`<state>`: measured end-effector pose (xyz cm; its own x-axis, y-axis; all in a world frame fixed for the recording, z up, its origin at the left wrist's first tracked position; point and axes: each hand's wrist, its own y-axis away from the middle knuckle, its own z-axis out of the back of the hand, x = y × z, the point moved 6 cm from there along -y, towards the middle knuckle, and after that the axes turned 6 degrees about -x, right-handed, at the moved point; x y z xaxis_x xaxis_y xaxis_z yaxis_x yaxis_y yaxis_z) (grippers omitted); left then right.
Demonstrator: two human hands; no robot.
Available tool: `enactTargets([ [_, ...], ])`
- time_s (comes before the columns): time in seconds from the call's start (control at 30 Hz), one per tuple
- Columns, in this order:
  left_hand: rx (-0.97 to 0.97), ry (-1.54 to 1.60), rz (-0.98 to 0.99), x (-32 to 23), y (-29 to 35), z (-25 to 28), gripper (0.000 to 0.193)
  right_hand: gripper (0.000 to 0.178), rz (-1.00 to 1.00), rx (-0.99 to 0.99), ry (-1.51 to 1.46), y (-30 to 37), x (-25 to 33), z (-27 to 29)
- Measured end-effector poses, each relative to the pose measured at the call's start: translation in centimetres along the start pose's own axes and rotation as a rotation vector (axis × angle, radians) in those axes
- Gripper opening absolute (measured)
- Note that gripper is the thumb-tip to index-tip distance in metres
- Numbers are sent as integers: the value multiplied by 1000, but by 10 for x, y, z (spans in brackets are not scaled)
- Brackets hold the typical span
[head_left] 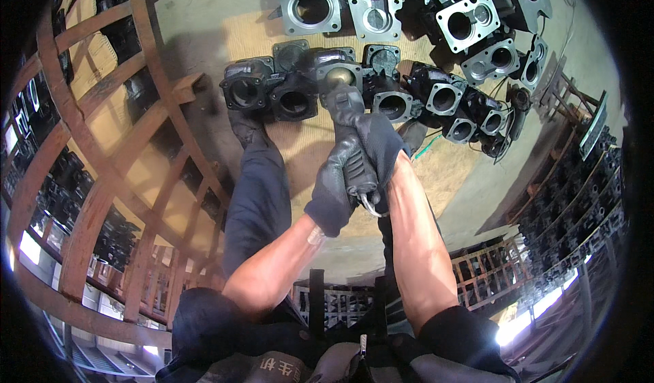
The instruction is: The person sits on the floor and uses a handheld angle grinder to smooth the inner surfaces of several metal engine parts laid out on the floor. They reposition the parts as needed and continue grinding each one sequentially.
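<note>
- The left hand (338, 182), in a dark glove, has its fingers (334, 162) wrapped tight around the grip of a power tool (351, 134); the right hand (377, 141), also gloved, is pressed against the tool just above them, fingers curled on its body.
- The tool's rounded brass-coloured head (340, 76) sits beyond the fingertips on a dark metal casting (334, 66).
- A row of like castings (436, 97) runs left and right of the fingers on tan cardboard (306, 145).
- Lighter grey castings (312, 5) lie farther beyond.
- Rusty metal crate bars (102, 192) bound the left; bare concrete floor (204, 15) lies open beyond them.
</note>
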<state>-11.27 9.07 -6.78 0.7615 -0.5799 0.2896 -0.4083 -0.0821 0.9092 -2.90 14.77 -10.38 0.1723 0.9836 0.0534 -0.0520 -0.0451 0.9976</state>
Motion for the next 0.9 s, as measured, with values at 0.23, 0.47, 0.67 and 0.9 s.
enactTargets([
  [0.23, 122, -56, 16, -8, -1, -16, 29, 31, 41, -32, 6, -6, 0, 4],
  [0.47, -50, 35, -6, -5, -3, -10, 27, 41, 23, -26, 71, -8, 1, 2],
  [0.67, -132, -51, -60, -9, 0, -13, 27, 33, 155, -109, 210, -13, 2, 4],
  [0.9, -157, -76, -91, -4, 18, -12, 26, 35, 85, -33, 45, 1, -3, -2],
])
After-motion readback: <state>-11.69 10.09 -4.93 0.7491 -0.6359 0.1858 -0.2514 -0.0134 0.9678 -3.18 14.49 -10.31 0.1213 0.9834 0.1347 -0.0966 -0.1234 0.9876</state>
